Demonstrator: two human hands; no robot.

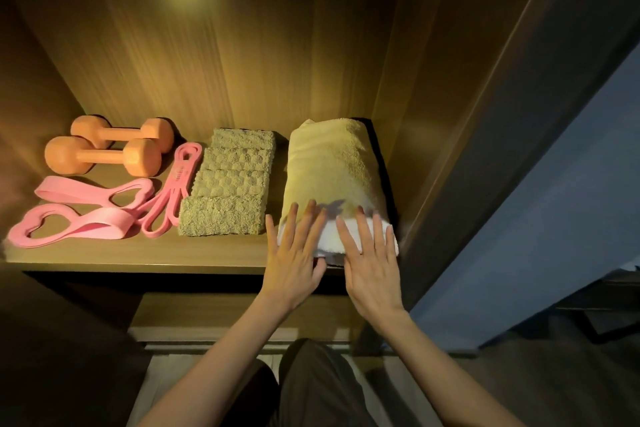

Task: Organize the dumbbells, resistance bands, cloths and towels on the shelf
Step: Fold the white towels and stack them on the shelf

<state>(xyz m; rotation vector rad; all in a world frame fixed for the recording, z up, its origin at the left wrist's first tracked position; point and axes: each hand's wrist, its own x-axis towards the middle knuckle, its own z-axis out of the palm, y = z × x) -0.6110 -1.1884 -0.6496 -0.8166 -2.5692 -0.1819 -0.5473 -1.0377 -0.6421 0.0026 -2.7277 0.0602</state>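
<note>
A folded white towel [332, 166] lies at the right end of the wooden shelf [138, 256]. My left hand [294, 253] and my right hand [372, 260] rest flat on its near end, fingers straight and spread. Left of the towel sits a row of several folded textured cloths [232, 184]. Pink resistance bands [90, 208] lie further left, one thin loop [175, 184] beside the cloths. Two orange dumbbells [104, 156] sit side by side at the back left.
The shelf's right side wall [433, 114] stands close against the towel. A lower shelf [225, 319] shows beneath the front edge. My dark trousers [311, 385] fill the bottom of the view. A dark door panel [554, 114] rises at the right.
</note>
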